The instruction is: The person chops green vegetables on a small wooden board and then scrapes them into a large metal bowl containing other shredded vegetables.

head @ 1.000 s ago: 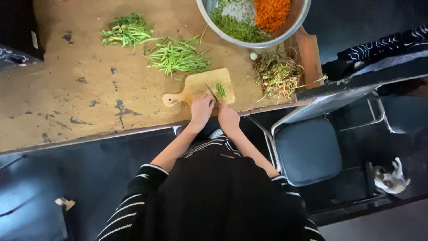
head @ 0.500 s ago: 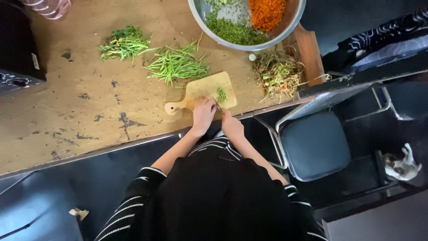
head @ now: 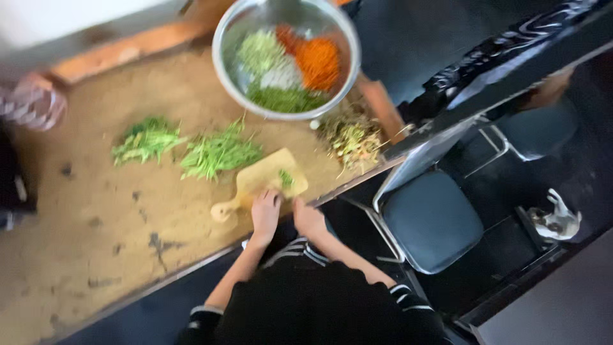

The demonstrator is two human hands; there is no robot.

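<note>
Hands both at the near edge of the worn wooden table (head: 96,255), frame blurred. Left hand (head: 265,212) lies palm down on the near end of the small wooden cutting board (head: 268,179), fingers together and flat on it. Right hand (head: 309,217) sits just beside it at the board's near right corner; fingers look curled, but whether they pinch anything cannot be told through the blur. One small clump of chopped greens (head: 285,178) on the board, just beyond the fingertips of both hands. Board's round handle points left toward the table edge.

Around: two loose piles of green stems left of the board, nearer pile (head: 218,153) just beside the board, farther pile (head: 145,139) a little apart from it. One heap of pale trimmings and roots (head: 352,135) right of the board, near the table corner. One big metal bowl (head: 223,38) beyond the board, holding shredded orange, white and green vegetables in separate patches. One grey-seated chair (head: 431,220) right of the person, off the table. One small white figure (head: 557,218) on the dark floor, far right. Pink striped object (head: 32,105) at the far left edge, blurred. Nothing lies between the hands and the board.
</note>
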